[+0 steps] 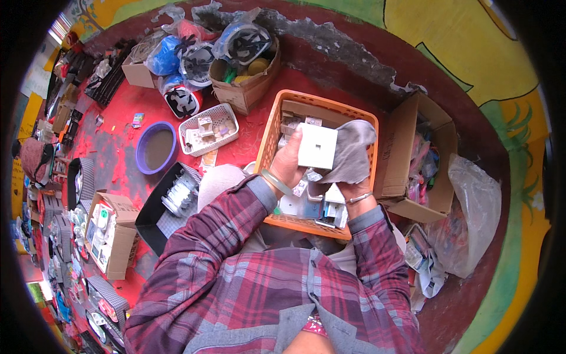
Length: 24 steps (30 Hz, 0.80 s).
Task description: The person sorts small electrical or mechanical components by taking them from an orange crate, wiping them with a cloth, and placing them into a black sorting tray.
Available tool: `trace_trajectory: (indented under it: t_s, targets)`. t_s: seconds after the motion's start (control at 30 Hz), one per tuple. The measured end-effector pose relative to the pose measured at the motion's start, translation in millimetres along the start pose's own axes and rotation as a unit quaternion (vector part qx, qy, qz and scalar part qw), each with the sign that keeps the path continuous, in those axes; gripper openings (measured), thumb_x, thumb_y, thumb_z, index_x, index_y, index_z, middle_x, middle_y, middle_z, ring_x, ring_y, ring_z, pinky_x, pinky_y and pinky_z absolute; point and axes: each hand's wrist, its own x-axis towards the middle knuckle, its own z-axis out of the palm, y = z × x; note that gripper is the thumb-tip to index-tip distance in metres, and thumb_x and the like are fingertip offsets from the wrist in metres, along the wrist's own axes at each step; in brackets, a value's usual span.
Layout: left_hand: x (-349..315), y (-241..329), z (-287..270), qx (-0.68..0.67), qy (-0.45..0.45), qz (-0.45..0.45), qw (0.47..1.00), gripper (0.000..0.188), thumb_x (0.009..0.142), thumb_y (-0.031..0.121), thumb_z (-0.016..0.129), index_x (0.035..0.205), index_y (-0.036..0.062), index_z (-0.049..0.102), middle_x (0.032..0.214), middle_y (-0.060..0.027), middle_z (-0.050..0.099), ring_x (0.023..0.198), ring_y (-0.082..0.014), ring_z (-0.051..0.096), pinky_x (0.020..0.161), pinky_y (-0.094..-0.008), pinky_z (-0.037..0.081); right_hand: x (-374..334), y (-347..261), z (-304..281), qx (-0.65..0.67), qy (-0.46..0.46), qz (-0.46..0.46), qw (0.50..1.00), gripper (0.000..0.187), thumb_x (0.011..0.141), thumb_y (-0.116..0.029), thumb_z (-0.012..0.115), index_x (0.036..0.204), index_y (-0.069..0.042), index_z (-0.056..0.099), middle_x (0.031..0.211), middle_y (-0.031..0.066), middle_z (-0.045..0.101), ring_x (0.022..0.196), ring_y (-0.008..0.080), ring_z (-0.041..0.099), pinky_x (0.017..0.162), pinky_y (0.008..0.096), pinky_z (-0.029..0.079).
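My left hand (285, 164) grips a white square wall plate (319, 160) by its left edge; a small dark opening shows in the middle of the plate. A crumpled grey cloth (352, 154) is in my right hand (355, 192), draped up beside the plate's right edge. Both hands are over an orange plastic basket (325, 99). Inside it lie several white switch and socket pieces (295, 205), partly hidden by my hands and the cloth.
A cardboard box (396, 154) of packaged items stands right of the basket, beside a clear plastic sheet (479, 206). To the left are a white basket (225, 138), a purple basin (175, 144), a black tray (154, 233) and a carton (125, 236). Bagged helmets (197, 62) lie behind.
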Motion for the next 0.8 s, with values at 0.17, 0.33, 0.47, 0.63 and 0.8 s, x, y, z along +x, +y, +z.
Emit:
trace_trajectory:
  t_s: [0.17, 0.33, 0.47, 0.63, 0.8]
  targets:
    - [10, -19, -19, 0.394, -0.026, 0.168, 0.903, 0.043, 0.093, 0.037, 0.036, 0.116, 0.0020, 0.047, 0.104, -0.0058, 0.056, 0.093, -0.0147, 0.053, 0.085, -0.0280, 0.041, -6, 19, 26, -0.086, 0.075, 0.003, 0.993, 0.042, 0.085, -0.026, 0.056, 0.121, -0.006, 0.045, 0.113, 0.0043, 0.054, 0.105, 0.0159, 0.051, 0.090, 0.0287, 0.042]
    - [-3, -17, -5, 0.169, -0.049, -0.010, 0.984, 0.037, 0.089, 0.028, 0.049, 0.115, 0.0002, 0.049, 0.104, -0.0061, 0.057, 0.092, -0.0127, 0.054, 0.081, -0.0257, 0.043, 9, 5, 17, -0.368, 0.056, -0.141, 0.917, 0.036, 0.088, -0.015, 0.046, 0.121, -0.001, 0.044, 0.115, 0.0102, 0.052, 0.108, 0.0195, 0.049, 0.094, 0.0265, 0.037]
    - [2, -8, -9, 0.176, 0.001, 0.019, 0.984, 0.030, 0.084, 0.018, 0.058, 0.108, -0.0005, 0.056, 0.096, -0.0053, 0.061, 0.085, -0.0126, 0.058, 0.075, -0.0250, 0.046, 24, -4, -17, -0.761, -0.027, -0.289, 0.580, 0.041, 0.084, -0.006, 0.047, 0.124, -0.001, 0.039, 0.119, 0.0166, 0.048, 0.111, 0.0261, 0.047, 0.096, 0.0296, 0.035]
    - [2, 0, -13, 0.270, -0.032, -0.026, 0.962, 0.025, 0.083, 0.016, 0.060, 0.101, -0.0008, 0.058, 0.088, -0.0038, 0.061, 0.079, -0.0101, 0.057, 0.068, -0.0233, 0.047, 19, -17, -6, -0.793, -0.030, -0.292, 0.534, 0.034, 0.084, -0.005, 0.044, 0.118, -0.003, 0.044, 0.111, 0.0190, 0.051, 0.104, 0.0300, 0.050, 0.089, 0.0331, 0.040]
    - [-1, 4, -10, 0.232, 0.023, -0.076, 0.970, 0.018, 0.083, 0.013, 0.058, 0.096, 0.0004, 0.058, 0.088, -0.0065, 0.061, 0.080, -0.0152, 0.059, 0.069, -0.0300, 0.050, 36, -35, -22, -0.520, 0.200, -0.075, 0.827, 0.039, 0.083, -0.040, 0.043, 0.074, -0.003, 0.052, 0.064, 0.0102, 0.050, 0.059, 0.0238, 0.050, 0.058, 0.0308, 0.041]
